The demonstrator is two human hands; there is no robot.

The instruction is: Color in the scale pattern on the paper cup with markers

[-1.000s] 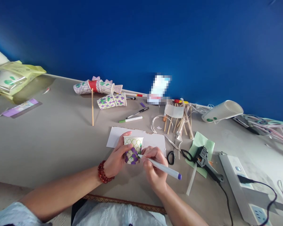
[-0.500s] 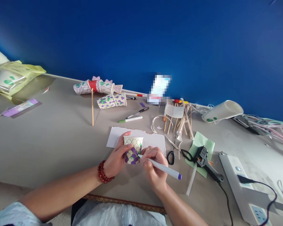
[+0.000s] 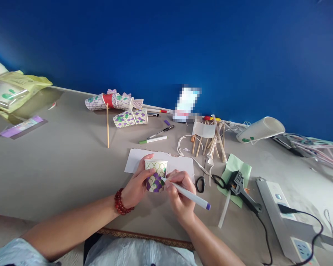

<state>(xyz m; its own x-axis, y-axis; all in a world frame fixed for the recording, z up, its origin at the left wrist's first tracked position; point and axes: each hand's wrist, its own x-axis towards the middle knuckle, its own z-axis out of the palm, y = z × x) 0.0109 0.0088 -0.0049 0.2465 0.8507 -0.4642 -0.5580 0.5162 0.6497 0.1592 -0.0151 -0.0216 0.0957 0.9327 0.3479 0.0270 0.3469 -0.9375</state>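
Observation:
My left hand [image 3: 135, 186] is closed round a paper cup [image 3: 155, 175] and keeps it upright above the table. Scale outlines cover the cup; several scales on its lower part are coloured purple, a few green. My right hand [image 3: 181, 194] grips a white marker with a purple end [image 3: 195, 198]. The marker's tip meets the right side of the cup's face. Just behind the cup lies a piece of white card [image 3: 181, 165], partly hidden by both hands. Black-handled scissors [image 3: 201, 184] rest to the right of my right hand.
Joined, decorated cups [image 3: 119, 101] and a scale-patterned cup [image 3: 127, 119] lie at the back. A green marker [image 3: 152, 140], a stick structure [image 3: 211, 140] and a phone [image 3: 186, 103] stand or lie ahead. Right are a glue gun [image 3: 238, 184], power strip [image 3: 277, 210] and tilted cups [image 3: 262, 130].
The marker tip has shifted slightly over the cup's face, with my right hand moving a little. The whole view has drifted slightly. Both hands keep their holds.

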